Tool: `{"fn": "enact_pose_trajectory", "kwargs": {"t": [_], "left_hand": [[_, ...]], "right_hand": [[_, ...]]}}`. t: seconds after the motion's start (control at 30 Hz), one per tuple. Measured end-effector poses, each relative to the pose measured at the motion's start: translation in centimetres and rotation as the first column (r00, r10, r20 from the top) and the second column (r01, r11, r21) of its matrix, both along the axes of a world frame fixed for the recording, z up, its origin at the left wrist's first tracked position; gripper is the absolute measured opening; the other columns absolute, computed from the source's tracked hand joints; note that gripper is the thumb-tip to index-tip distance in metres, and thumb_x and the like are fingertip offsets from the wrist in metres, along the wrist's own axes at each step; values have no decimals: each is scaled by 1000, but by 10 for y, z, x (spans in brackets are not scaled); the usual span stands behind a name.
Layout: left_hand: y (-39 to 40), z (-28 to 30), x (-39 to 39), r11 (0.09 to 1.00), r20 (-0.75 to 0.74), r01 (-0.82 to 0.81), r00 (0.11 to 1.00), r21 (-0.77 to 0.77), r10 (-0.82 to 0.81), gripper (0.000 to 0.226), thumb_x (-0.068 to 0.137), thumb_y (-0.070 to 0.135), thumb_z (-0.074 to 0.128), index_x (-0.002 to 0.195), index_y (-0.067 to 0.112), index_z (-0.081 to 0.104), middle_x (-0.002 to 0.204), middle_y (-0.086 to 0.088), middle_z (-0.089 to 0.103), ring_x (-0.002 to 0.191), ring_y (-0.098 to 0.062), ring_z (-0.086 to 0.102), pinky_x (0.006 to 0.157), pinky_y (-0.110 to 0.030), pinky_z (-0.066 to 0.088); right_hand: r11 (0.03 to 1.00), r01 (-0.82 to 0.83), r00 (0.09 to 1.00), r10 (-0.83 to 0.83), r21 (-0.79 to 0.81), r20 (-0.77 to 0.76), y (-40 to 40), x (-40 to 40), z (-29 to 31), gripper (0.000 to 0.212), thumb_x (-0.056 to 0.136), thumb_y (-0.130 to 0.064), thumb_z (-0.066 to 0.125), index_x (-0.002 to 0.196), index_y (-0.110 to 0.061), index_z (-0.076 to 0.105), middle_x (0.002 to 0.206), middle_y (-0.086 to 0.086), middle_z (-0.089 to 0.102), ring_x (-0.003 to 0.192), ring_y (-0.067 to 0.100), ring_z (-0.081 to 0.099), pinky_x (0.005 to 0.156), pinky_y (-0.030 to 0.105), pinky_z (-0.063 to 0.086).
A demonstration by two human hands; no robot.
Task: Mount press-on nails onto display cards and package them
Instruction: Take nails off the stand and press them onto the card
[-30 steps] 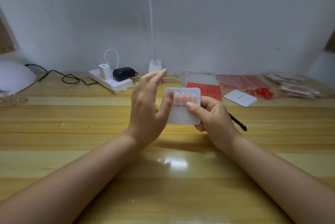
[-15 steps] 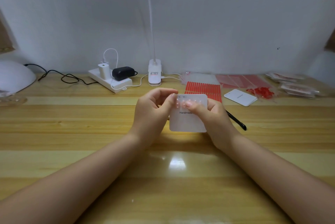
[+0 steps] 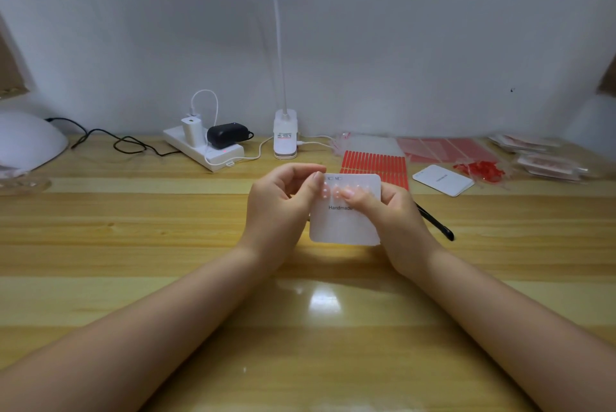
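At frame centre I hold the display card (image 3: 345, 225) above the table (image 3: 166, 261), left hand (image 3: 278, 208) pinching its left edge, right hand (image 3: 390, 211) gripping it with the thumb pressing a row of press-on nails (image 3: 336, 192); mounting looks nearly complete, packaging remains.

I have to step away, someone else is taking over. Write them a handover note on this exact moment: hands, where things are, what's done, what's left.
Left hand: pinches the left edge of the display card, thumb near its top corner.
Right hand: holds the card's right side, thumb pressing on the row of press-on nails.
Card: held above the wooden table, printed side up; a row of pale nails sits along its top.
Done: one row appears mounted.
Left: press the nails firm, then bag the card. A spare card, red adhesive strips and clear bags lie at the far right; a black pen lies behind the right hand.
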State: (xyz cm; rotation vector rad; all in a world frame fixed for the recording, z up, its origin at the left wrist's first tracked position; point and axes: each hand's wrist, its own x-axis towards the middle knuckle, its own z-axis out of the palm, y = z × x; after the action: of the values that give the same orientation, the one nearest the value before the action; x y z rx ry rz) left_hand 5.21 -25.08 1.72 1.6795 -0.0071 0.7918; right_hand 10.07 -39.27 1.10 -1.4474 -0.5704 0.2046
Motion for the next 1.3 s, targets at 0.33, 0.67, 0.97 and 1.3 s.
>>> {"fn": "enact_pose_trajectory", "kwargs": {"t": [0.33, 0.67, 0.97, 1.3], "left_hand": [[0, -1, 0, 1000, -5, -8, 1000, 1, 8, 15, 89, 8, 63, 90, 21, 67, 83, 7, 69, 72, 3, 63, 58, -10, 49], [5, -2, 3, 997, -13, -77, 997, -25, 77, 12, 91, 12, 61, 91, 22, 67, 85, 13, 68, 78, 6, 63, 68, -10, 48], [7, -5, 5, 996, -9, -88, 996, -2, 88, 12, 91, 12, 60, 91, 22, 67, 84, 13, 68, 76, 6, 63, 69, -11, 49], [4, -6, 4, 998, 17, -54, 998, 43, 54, 17, 91, 10, 61, 88, 26, 66, 82, 11, 68, 74, 5, 62, 63, -8, 47]], "right_hand": [[996, 73, 992, -67, -54, 108, 1, -1, 0, 13, 91, -16, 63, 95, -9, 72, 93, 16, 72, 81, 24, 70, 70, 38, 57], [999, -26, 995, 30, 38, -93, 1, 1, 1, 33, 81, -44, 51, 79, -17, 70, 65, -1, 62, 56, 10, 57, 41, 17, 39], [994, 106, 992, -106, -2, 66, 4, 3, -3, 23, 88, -29, 58, 76, -12, 66, 59, -6, 58, 52, 7, 52, 42, 19, 41], [995, 102, 992, -102, 1, 74, 4, 6, -4, 28, 79, -32, 51, 77, -8, 65, 62, 0, 57, 53, 11, 52, 41, 19, 37]]}}
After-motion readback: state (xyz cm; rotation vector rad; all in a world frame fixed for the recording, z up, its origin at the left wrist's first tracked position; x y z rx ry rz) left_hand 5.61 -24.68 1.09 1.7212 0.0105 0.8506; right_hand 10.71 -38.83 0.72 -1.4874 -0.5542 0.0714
